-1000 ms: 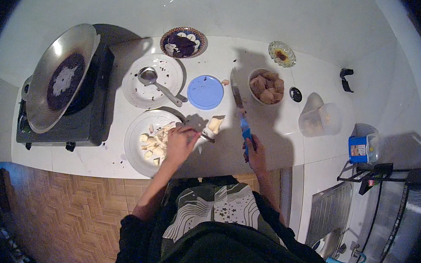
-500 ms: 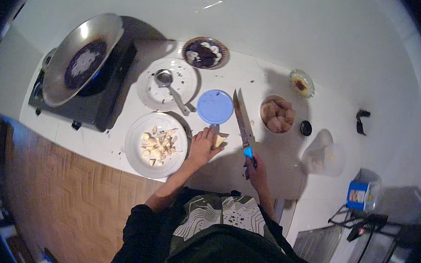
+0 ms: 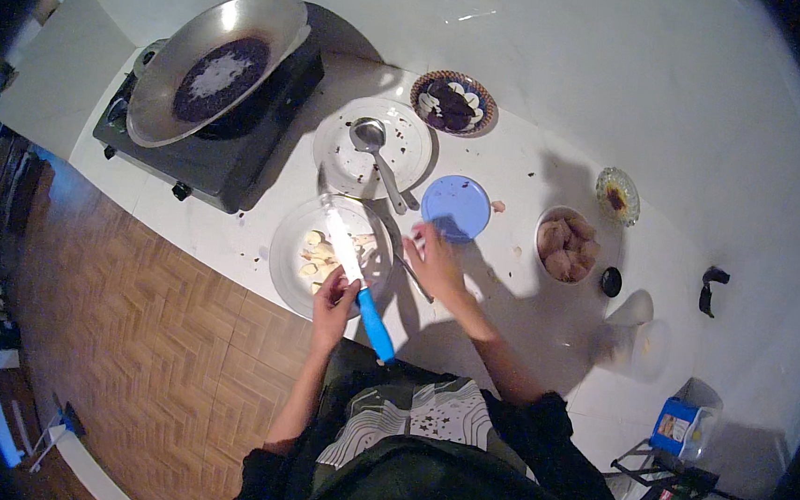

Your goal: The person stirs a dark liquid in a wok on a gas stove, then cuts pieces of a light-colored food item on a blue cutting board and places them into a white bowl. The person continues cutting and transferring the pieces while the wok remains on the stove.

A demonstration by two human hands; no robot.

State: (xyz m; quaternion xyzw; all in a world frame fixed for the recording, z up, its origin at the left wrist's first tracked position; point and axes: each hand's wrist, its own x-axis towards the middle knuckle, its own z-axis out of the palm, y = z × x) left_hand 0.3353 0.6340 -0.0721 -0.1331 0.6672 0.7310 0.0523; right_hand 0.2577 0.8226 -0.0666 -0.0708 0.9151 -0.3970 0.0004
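My left hand point(image 3: 329, 312) is closed on a kitchen knife point(image 3: 375, 326) with a blue handle, gripping it where handle meets blade. The pale blade slants over a white plate point(image 3: 284, 264) of pale peeled, cut pieces point(image 3: 315, 260), hiding some of them. My right hand point(image 3: 436, 264) hovers, a little blurred, just below a round blue lid point(image 3: 456, 208); its fingers are apart and I see nothing in them. Between the hands lies a thin dark strip point(image 3: 414, 279), too unclear to name.
A wok point(image 3: 272, 28) sits on a black stove point(image 3: 237, 171) at far left. Behind the lid are a white plate point(image 3: 333, 151) with a ladle point(image 3: 387, 174) and a patterned bowl point(image 3: 488, 121). To the right are a bowl of pinkish-brown pieces point(image 3: 567, 247), a small glass dish point(image 3: 632, 188) and a black cap point(image 3: 611, 282).
The knife has gone from my right hand to my left and now slants over the plate of pieces. My right hand has moved left toward the lid. The whole view has shifted.
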